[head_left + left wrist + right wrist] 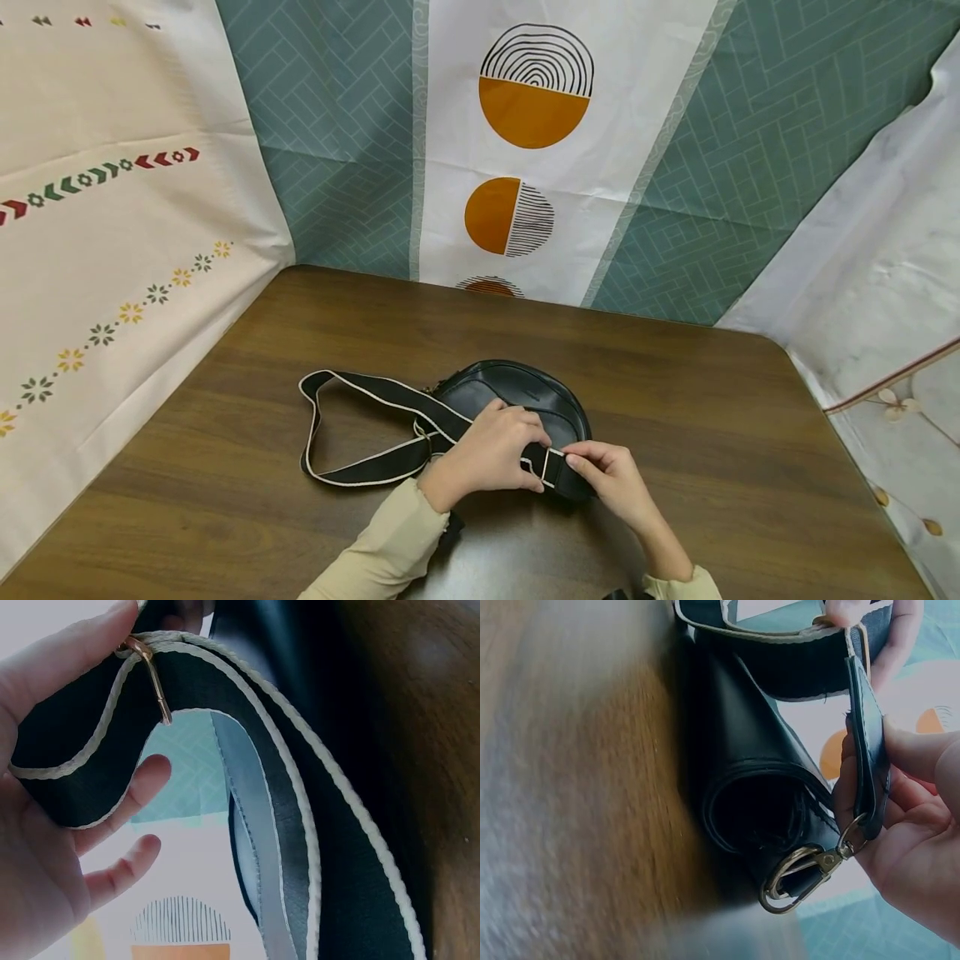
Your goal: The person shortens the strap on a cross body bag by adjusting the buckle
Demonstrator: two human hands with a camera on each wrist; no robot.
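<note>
A black half-moon shoulder bag (510, 375) lies on the table, its black strap (378, 468) with pale edging looped out to the left. Over the bag's front, my left hand (487, 454) grips the strap beside a gold slide buckle (157, 682); the strap bows into a curve below the thumb in the left wrist view. My right hand (617, 485) pinches the leather tab (867, 750) at the strap's end, just right of the buckle. From that tab hangs a gold snap hook (802, 874), close to the bag's rounded end.
The brown wooden table (735, 417) reaches out on all sides of the bag. A teal and white patterned cloth (337, 125) hangs along the back edge. White printed cloths (112, 225) stand at the left and right sides.
</note>
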